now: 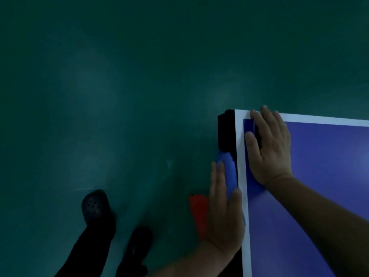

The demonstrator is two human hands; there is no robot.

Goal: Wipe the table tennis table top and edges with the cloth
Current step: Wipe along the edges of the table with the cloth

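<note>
Left hand (223, 206) presses the cloth (227, 170) flat-fingered against the table's (319, 176) side edge, just short of the corner, thumb hooked over the rim to steady the stroke. Right hand (269, 148) lies open on top near that corner, bracing.

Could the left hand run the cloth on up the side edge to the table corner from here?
Probably yes. The left hand presses the blue cloth against the side edge, and nothing shows along the dark strip up to the corner. The right hand rests flat on the top, clear of it.
</note>
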